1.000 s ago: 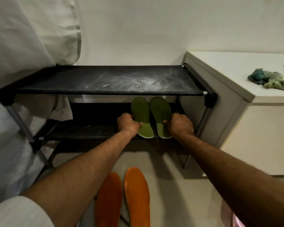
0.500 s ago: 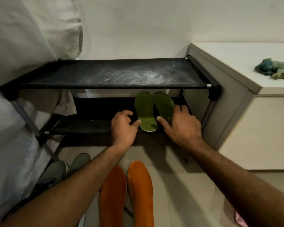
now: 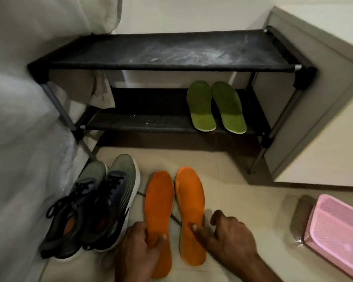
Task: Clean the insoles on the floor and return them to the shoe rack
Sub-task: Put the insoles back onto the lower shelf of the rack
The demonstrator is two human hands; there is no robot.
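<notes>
Two orange insoles lie side by side on the tiled floor, the left one and the right one. My left hand grips the heel end of the left orange insole, thumb on top and fingers at its left edge. My right hand has its thumb pressed on the right orange insole near the heel, and its bent fingers stand apart beside the edge. Two green insoles rest on the lower shelf of the black shoe rack, at its right end.
A pair of grey sneakers stands on the floor left of the orange insoles. A pink plastic basket sits at the right. A white cabinet flanks the rack on the right. White fabric hangs on the left.
Both hands have let go of the green insoles on the lower shelf and come down to the orange insoles on the floor. The view has tilted down, bringing the sneakers and basket in.
</notes>
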